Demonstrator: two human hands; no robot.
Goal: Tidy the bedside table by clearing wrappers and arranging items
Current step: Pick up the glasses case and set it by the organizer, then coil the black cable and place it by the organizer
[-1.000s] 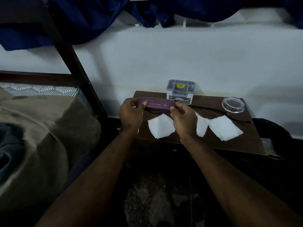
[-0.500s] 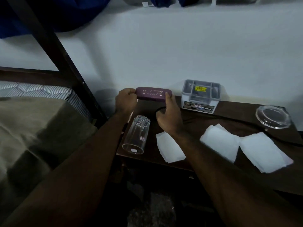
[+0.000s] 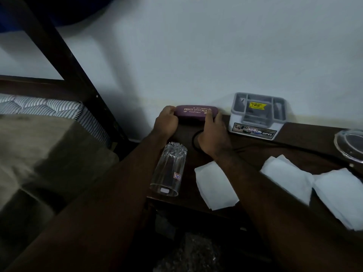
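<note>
- The left hand (image 3: pixel 166 123) was at about ten o'clock on the bedside table (image 3: pixel 304 134), with its fingers curled round the left end of the purple spectacle case (image 3: pixel 196 112).
- A clear glass tumbler (image 3: pixel 169 169) lay on its side at about eight o'clock, its open mouth at the front edge. It looked smooth, breakable and free to roll, so I judged it best gripped round the middle of the wall and stood upright well back from the edge.
- The spectacle case sat at eleven o'clock, close against the wall, with its gold lettering facing the person. I could not tell whether its underside touched the wood. It looked like a rigid, light shell with a slightly matt skin, so a grip on its two ends would have carried it level without much squeeze.
- The right hand (image 3: pixel 214 138) gripped the right end of the case, thumb laid across the front and fingers wrapped round the far side. A black cable (image 3: pixel 192 141) looped beside the wrist.
- A white napkin (image 3: pixel 215 185) lay flat at six o'clock. It was thin, soft and nearly weightless, best taken by pinching a corner or crumpling it into the palm.
- A grey compartment organiser (image 3: pixel 257 116) stood at one o'clock, just beside the case. It was stiff plastic and could be taken by its rim.
- Two more napkins (image 3: pixel 286 179) overlapped at four o'clock.
- A shallow glass dish (image 3: pixel 351 144) sat at three o'clock, hard and fragile.
</note>
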